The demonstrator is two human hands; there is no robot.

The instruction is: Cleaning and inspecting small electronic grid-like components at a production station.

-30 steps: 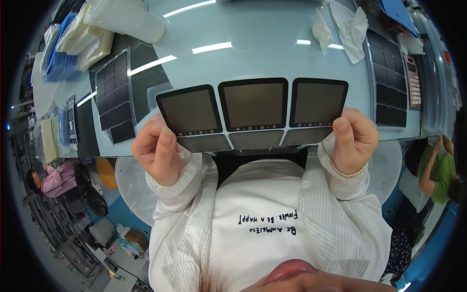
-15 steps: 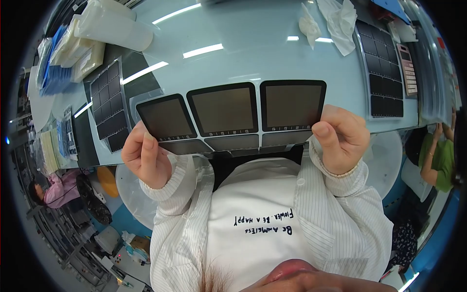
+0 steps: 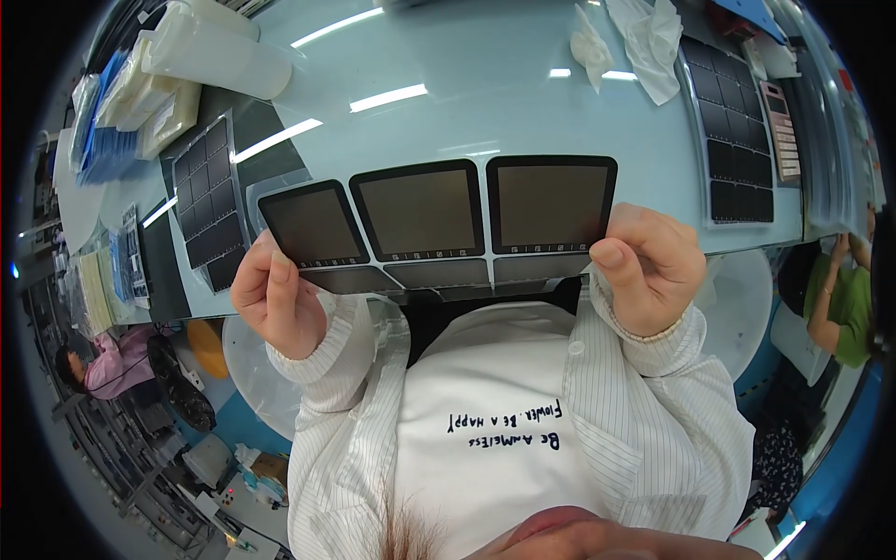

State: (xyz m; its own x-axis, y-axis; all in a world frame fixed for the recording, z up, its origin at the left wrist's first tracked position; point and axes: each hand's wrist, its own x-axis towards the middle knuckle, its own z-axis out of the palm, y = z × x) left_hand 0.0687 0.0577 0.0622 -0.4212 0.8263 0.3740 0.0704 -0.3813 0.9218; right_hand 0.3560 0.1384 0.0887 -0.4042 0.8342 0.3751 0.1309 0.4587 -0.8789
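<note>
Thin sheet of dark-grey, black-bordered rectangular panels (image 3: 418, 210), held mid-frame at the pale-blue glossy table's (image 3: 420, 121) near edge.
Bare left hand (image 3: 280, 297) at its eight o'clock, bare right hand (image 3: 651, 271) at four: each pinched closed on a side edge, probably sparing panel faces. Similar dark panelled sheets (image 3: 207, 191) at ten and two, seemingly parked within reach.

Between left hand (image 3: 282, 301) and right hand (image 3: 655, 273), at near edge of table (image 3: 504, 84): panel sheet (image 3: 417, 213). Far left: container (image 3: 219, 54). Far right: tissues (image 3: 649, 47).
</note>
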